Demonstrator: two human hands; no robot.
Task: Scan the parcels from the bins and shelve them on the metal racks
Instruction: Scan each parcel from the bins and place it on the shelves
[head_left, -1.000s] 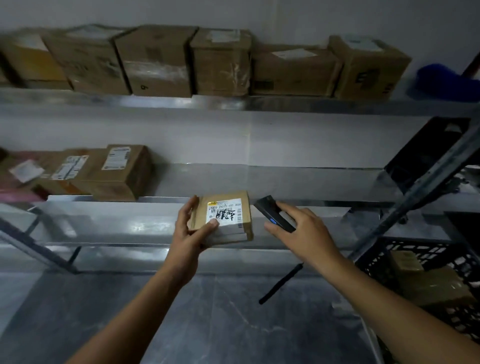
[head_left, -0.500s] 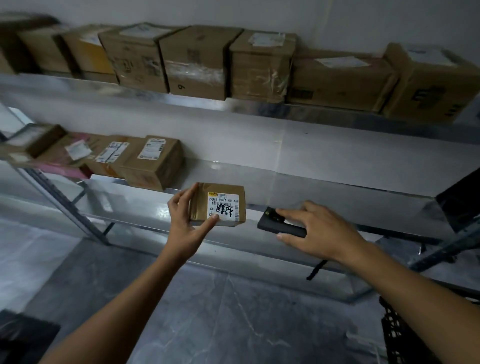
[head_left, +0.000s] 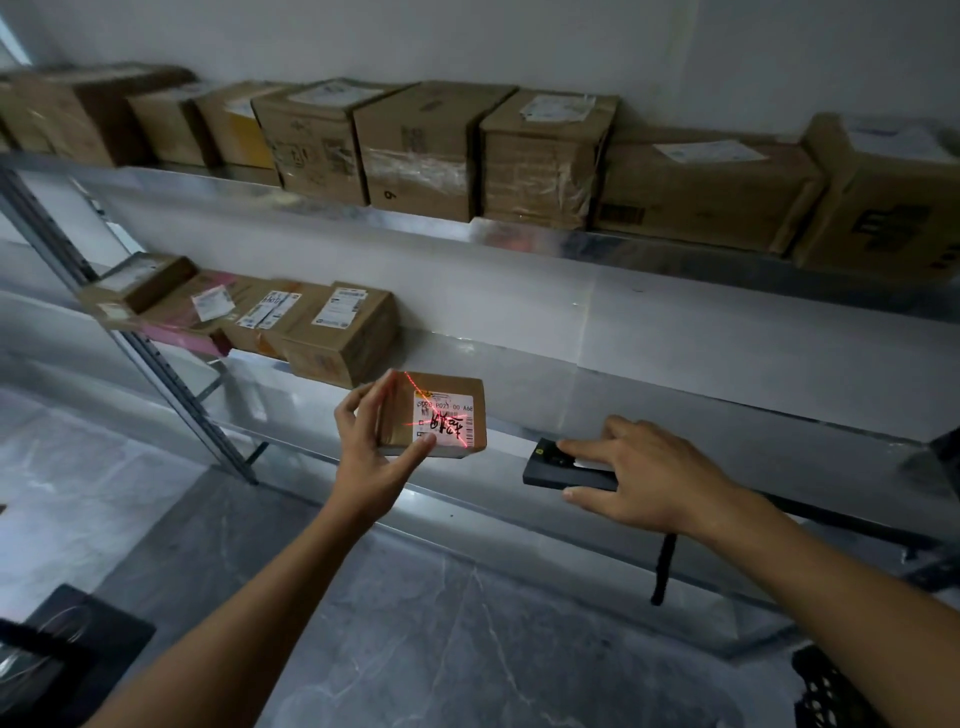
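The small cardboard parcel (head_left: 434, 413) is held in front of the middle shelf (head_left: 675, 410) of the metal rack, just right of the row of shelved parcels (head_left: 337, 332), its white label (head_left: 444, 418) facing the camera. 2 red laser lines cross over the label and its black handwriting. Whether the parcel touches the shelf cannot be told.

The left hand (head_left: 371, 452) pinches the parcel: the thumb presses the label's lower left corner and the fingers lie close together along the box's left side.

To the right, apart from the parcel, the right hand (head_left: 649, 478) grips a flat black scanner (head_left: 561, 465). The index finger stretches along its top, the thumb lies under its near edge and the other fingers spread over its far side. A black strap (head_left: 662, 569) hangs below the wrist.

Larger cardboard boxes (head_left: 426, 150) stand side by side on the top shelf against the white wall. A black crate (head_left: 826, 691) shows at the lower right.
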